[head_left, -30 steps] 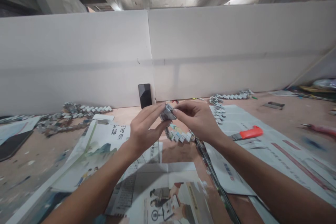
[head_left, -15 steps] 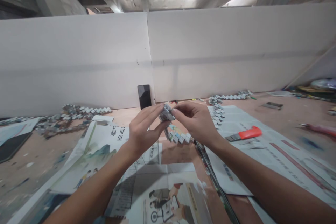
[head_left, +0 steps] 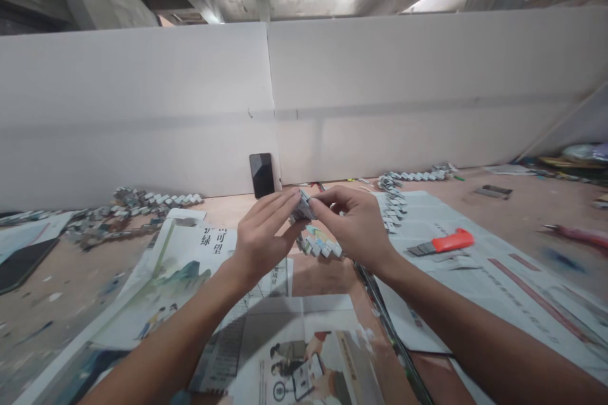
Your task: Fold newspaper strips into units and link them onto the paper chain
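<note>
A zigzag chain of folded paper [head_left: 319, 245] hangs in a curve below my hands, its upper end between them. My left hand [head_left: 266, 228] grips that end from the left, fingers above and thumb beneath. From the right, my right hand [head_left: 352, 218] pinches the same end between thumb and forefinger. The fingers partly hide the folded links there. Beneath my wrists lie printed newspaper sheets [head_left: 285, 329].
A phone [head_left: 262, 174] leans on the white partition [head_left: 380, 88]. More folded chains lie at left [head_left: 137, 209] and right [head_left: 394, 196]. A red-handled utility knife [head_left: 446, 242] rests on newspaper at right. Beyond lies a red pen-like tool [head_left: 577, 233].
My right hand has shifted slightly, and both hands have closed in a little on the chain's end. The hanging part of the chain has swung slightly left.
</note>
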A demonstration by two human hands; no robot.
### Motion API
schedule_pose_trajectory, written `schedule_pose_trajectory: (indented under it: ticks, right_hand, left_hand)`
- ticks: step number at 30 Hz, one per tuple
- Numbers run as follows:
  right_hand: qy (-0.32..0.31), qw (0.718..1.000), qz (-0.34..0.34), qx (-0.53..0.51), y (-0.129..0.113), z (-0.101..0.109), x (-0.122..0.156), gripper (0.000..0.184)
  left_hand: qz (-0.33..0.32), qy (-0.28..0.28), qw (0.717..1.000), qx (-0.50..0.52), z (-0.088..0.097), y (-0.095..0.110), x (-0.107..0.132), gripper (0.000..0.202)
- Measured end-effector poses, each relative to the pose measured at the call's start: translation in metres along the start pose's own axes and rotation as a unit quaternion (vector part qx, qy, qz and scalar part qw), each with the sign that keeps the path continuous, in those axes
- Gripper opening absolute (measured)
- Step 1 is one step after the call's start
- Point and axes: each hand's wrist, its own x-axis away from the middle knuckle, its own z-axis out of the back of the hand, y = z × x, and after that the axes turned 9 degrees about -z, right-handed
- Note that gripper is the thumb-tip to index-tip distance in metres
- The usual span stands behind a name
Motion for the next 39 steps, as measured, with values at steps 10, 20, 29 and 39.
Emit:
schedule_pose_trajectory:
  ticks: [10, 20, 29, 39]
  right_hand:
    - [-0.082, 0.995, -0.041, -0.035, 0.003, 0.006, -0.005, 0.014]
    - [-0.181, 0.967, -0.157, -0.086, 0.004, 0.013, -0.013, 0.014]
    - [-0.186, 0.975, -0.086, -0.089, 0.01, 0.009, -0.008, 0.012]
    - [-0.059, 0.995, -0.081, 0.027, 0.002, 0.001, 0.001, 0.016]
  left_hand:
    - [0.002, -0.01, 1.0, 0.002, -0.001, 0.001, 0.002, 0.047]
    - [0.012, -0.009, 1.0, -0.007, -0.001, -0.001, 0.002, 0.045]
    - [0.06, 0.009, 0.998, -0.017, 0.002, 0.001, -0.004, 0.044]
    - [0.05, 0.012, 0.999, 0.006, -0.002, 0.004, -0.002, 0.041]
